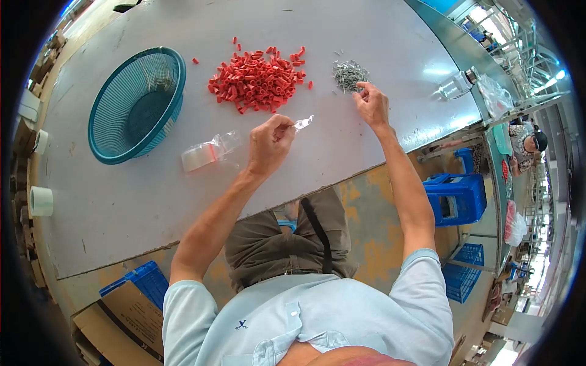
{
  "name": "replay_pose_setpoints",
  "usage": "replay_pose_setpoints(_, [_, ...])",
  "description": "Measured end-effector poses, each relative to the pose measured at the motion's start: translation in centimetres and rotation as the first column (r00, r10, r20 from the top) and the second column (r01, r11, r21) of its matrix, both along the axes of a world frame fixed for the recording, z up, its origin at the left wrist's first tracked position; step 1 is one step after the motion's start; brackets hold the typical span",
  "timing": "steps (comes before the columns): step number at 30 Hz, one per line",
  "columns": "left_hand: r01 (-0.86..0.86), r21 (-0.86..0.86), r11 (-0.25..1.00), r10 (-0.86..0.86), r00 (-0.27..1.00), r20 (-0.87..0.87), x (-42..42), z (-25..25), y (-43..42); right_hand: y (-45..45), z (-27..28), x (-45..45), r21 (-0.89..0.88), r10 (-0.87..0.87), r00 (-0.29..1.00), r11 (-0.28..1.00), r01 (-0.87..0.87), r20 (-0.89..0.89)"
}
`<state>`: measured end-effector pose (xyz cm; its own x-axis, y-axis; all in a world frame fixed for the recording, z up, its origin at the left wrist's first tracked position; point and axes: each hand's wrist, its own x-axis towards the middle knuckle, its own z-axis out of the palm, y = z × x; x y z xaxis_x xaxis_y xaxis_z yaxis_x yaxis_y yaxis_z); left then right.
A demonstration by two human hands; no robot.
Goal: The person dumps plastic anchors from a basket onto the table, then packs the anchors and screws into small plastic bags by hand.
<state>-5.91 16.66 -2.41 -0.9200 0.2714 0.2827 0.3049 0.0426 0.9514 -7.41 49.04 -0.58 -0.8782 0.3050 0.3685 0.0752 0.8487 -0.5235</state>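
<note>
Head view shows me the left hand (273, 140) pinching a clear plastic bag (303, 123) near short red plastic tubes (256, 84), the right hand (373, 108), grip unclear, at thin silver metal pieces (350, 72), plenty of both seemingly left and little visibly finished.

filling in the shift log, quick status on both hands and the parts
Left hand pinching small clear bag. Right hand at edge of metal pile. Red pieces heaped left of it. No obstruction seen between hands.
</note>
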Motion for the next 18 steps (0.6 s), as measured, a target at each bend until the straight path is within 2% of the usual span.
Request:
replay_pose_setpoints(4, [0.004,0.019,1.0,-0.004,1.0,0.025,-0.1,-0.1,0.0,-0.4,0.6,-2.0,0.069,-0.019,1.0,0.997,0.018,0.013])
replay_pose_setpoints(6, [0.002,0.025,1.0,-0.003,0.999,0.04,0.0,-0.1,0.0,-1.1,1.2,-2.7,0.09,-0.079,0.992,0.993,0.07,0.096])
replay_pose_setpoints(9, [-0.007,-0.009,1.0,0.007,1.0,0.008,0.0,0.0,-0.2,-1.6,0.9,-4.2,0.208,-0.078,0.996,0.976,0.069,0.039])
replay_pose_setpoints(12, [0.011,0.006,1.0,-0.011,1.0,0.022,-0.3,-0.9,-0.1,-1.4,0.6,-5.4,0.263,-0.111,0.983,0.962,0.07,0.145])
replay_pose_setpoints(16, [0.032,0.007,0.999,-0.033,0.997,0.076,-0.6,-1.4,-0.2,-2.3,0.6,-5.9,0.264,-0.109,0.978,0.963,0.06,0.178])
replay_pose_setpoints(18, [0.05,0.041,0.998,-0.054,0.995,0.09,-0.6,-1.6,-0.4,-2.4,0.8,-5.8,0.275,-0.012,0.979,0.96,-0.046,0.205])
